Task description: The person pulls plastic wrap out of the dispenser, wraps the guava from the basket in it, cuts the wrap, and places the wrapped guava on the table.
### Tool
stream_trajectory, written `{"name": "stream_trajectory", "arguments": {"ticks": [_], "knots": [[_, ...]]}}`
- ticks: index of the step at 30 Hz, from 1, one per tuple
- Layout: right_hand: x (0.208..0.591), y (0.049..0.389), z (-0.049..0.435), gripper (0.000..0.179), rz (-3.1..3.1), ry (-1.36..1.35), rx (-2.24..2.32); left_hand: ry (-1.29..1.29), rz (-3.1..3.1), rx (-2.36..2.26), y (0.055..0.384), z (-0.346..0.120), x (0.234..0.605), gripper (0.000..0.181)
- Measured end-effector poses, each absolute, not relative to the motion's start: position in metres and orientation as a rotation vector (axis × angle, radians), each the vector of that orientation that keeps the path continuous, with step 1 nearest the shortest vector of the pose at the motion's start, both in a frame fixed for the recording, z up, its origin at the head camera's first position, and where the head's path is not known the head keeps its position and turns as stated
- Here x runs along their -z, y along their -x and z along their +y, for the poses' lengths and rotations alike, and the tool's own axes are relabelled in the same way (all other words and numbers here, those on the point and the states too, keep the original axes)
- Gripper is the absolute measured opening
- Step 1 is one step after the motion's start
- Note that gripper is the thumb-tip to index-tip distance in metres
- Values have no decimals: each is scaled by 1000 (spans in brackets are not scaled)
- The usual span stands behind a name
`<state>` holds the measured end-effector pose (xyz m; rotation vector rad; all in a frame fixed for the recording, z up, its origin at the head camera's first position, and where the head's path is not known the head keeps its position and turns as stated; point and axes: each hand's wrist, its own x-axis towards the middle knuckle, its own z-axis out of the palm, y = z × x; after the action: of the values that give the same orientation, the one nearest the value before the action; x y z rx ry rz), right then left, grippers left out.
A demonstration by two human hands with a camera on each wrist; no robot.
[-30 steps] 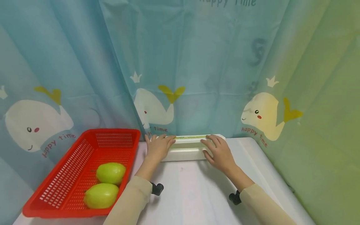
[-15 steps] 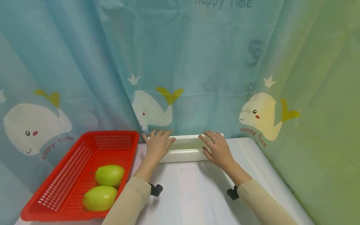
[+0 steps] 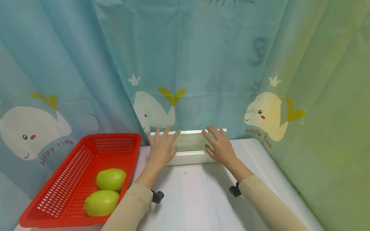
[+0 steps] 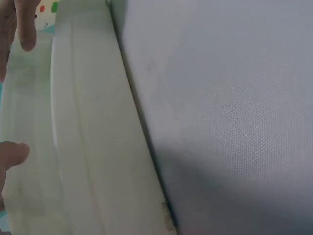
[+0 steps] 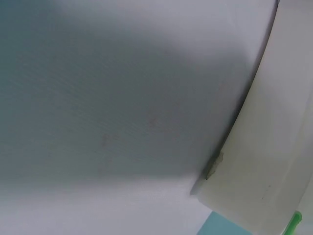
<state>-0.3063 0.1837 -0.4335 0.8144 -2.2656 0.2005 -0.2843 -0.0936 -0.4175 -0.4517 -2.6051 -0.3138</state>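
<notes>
A long white box (image 3: 192, 158) lies crosswise at the back of the table, its lid (image 3: 189, 141) tilted up along the far side. My left hand (image 3: 162, 150) reaches over the lid's left part, fingers spread and fairly straight, fingertips at the top edge. On the right part, my right hand (image 3: 221, 146) lies the same way, with the thumb lower on the pale inner face. In the left wrist view, a thumb (image 4: 15, 152) shows against the greenish-white lid. A green piece (image 5: 293, 223) sits at one end of the box in the right wrist view.
To the left stands a red perforated basket (image 3: 63, 179) holding two green fruits, the far fruit (image 3: 110, 179) and the near fruit (image 3: 101, 203). A blue curtain (image 3: 202, 64) with whale prints hangs right behind the box. The white table (image 3: 190, 192) ends in an edge at the right.
The lid has swung up and back, so its yellow-striped top has gone from sight and its pale inner face shows. Both hands have risen with it, their fingers straightening.
</notes>
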Motion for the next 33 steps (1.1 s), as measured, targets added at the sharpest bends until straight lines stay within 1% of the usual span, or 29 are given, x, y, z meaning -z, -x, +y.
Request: {"name": "stream_trajectory", "arguments": {"ticks": [3,8,13,21,33], "knots": [[433,311,183,63,-2307,-799,-174,453,-2625,289,289,-93,418,70],[433,318,182,75,-2394,-766,-130,424,-2665,260,298,-90,417,77],[433,324,180,83,-2449,-746,-91,401,-2675,239,305,-87,419,81],[430,326,178,87,-2529,-742,-88,380,-2672,158,309,-87,423,86],[427,326,178,91,-2617,-739,-139,382,-2736,137,313,-87,417,85]]}}
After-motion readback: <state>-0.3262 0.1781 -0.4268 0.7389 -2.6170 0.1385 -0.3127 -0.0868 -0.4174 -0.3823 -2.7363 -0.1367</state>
